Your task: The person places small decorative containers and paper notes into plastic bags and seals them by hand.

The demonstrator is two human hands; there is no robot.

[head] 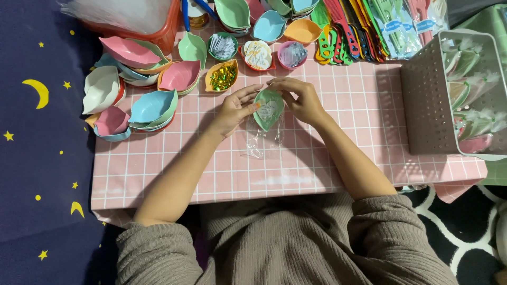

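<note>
My left hand [235, 108] and my right hand [301, 99] both hold a green leaf-shaped dish [268, 108] above the pink checked table [338, 153]. The dish carries small whitish pieces inside. A clear plastic bag [262, 140] hangs below the dish and lies partly on the table. My fingers pinch the dish at its left and right rims.
Stacks of pastel leaf-shaped dishes [138, 89] fill the far left. Small dishes with gold [223, 77], white [257, 54] and silver [293, 54] bits sit behind my hands. Coloured combs [343, 29] lie at the back. A grey perforated basket [454, 95] of packed dishes stands right.
</note>
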